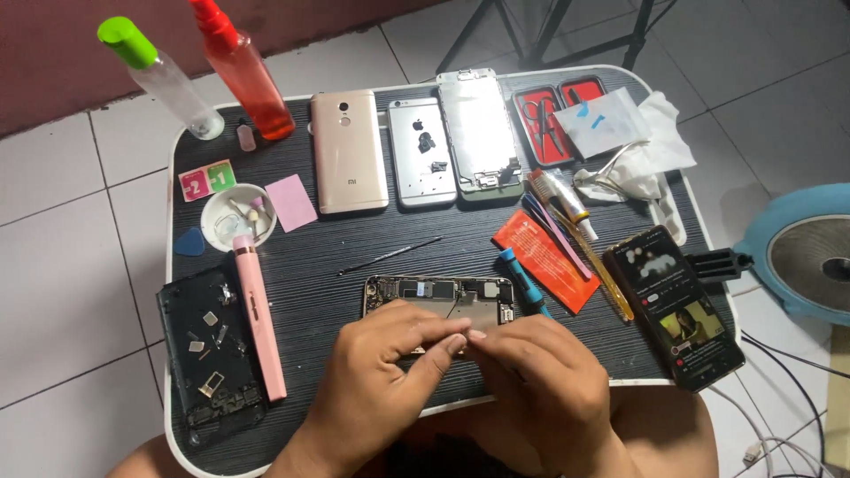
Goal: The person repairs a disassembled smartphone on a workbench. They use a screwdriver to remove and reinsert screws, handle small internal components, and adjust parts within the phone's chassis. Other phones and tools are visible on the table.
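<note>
An opened phone body with bare circuit parts lies at the near middle of the dark striped lap table. My left hand and my right hand meet over its lower half, fingertips pinched together on some small part that I cannot make out. The hands hide most of the phone. A blue-tipped screwdriver lies just right of the phone, touching my right hand's far side.
Along the back lie a gold phone, a silver phone and a screen frame. A red tool case, white cloth, running phone, pink pen tool, black parts mat, small bowl and two spray bottles surround them.
</note>
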